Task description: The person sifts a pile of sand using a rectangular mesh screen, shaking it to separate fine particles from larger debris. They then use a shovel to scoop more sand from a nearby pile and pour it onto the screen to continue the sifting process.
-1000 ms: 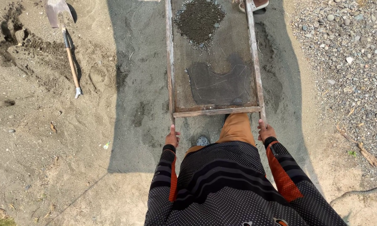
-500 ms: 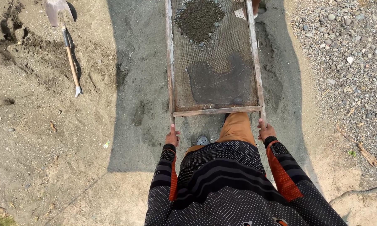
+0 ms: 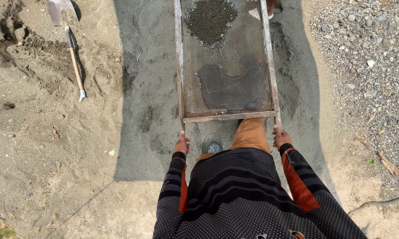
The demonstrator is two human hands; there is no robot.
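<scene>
Over grey sifted sand, left hand [image 3: 181,144] and right hand [image 3: 281,138] each closed around a protruding rail end of the wooden-framed sieve [image 3: 226,117]. Sieve held roughly level above ground; far end out of view. Dark gravel heap [image 3: 210,20] sits at far end of mesh. Step judged: shaking to sift. Next move likely calls for even two-handed rocking, frame kept level. Shovel [image 3: 71,48] lies well apart, left.

I assess this as an outdoor sand-working site: bare sandy ground [image 3: 53,168], a grey pebble bed [image 3: 367,57], a wooden-framed wire-mesh sieve [image 3: 226,79] carrying dark grit, and a wooden-handled metal shovel [image 3: 69,40] lying nearby.
</scene>
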